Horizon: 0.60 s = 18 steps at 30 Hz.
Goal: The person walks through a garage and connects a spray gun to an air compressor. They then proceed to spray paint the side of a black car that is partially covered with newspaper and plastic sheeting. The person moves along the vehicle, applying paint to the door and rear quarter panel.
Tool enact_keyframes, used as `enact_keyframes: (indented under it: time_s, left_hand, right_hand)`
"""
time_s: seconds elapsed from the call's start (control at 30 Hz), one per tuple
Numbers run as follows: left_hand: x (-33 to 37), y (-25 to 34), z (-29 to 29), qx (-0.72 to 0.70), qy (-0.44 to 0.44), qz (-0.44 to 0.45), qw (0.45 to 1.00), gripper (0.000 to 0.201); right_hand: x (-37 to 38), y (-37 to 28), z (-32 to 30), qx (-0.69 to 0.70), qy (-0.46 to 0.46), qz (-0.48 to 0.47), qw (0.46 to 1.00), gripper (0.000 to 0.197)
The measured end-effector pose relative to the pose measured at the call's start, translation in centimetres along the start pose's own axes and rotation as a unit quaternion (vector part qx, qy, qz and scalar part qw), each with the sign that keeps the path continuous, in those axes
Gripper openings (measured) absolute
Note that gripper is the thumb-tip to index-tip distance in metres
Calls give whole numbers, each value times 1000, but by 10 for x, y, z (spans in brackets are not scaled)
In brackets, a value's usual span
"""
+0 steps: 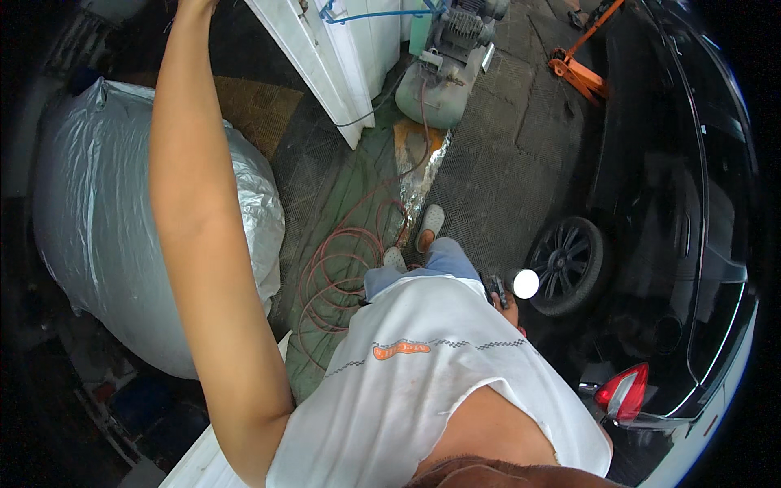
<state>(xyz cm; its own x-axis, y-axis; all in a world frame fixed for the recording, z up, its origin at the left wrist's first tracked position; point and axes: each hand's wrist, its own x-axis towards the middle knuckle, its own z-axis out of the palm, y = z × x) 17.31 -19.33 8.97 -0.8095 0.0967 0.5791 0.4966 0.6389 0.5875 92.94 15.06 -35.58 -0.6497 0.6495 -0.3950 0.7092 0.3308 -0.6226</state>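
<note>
Down at the person's right hip, the right hand [511, 307] is gripping a small dark flashlight [498, 289], fingers wrapped around its body; its round lens is glowing white, pointing toward three o'clock at the black car [651, 203]. So the light is already on and carried, not aimed at any close work yet. The left hand [195, 4] is reaching up to twelve o'clock, leaving the frame; I cannot tell its grip. A red hose [342, 276] is lying coiled at the feet.
</note>
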Motion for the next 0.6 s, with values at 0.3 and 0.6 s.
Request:
enact_keyframes:
  time_s: [0.3,0.6]
  left_hand:
    - [66,22,94,-10,6,-5,1000,47]
    - [127,29,156,-34,-9,-3,999,43]
  right_hand:
    - [148,-54,-5,-10,-18,-66,998,58]
    - [243,-143,11,44,-16,-59,997,60]
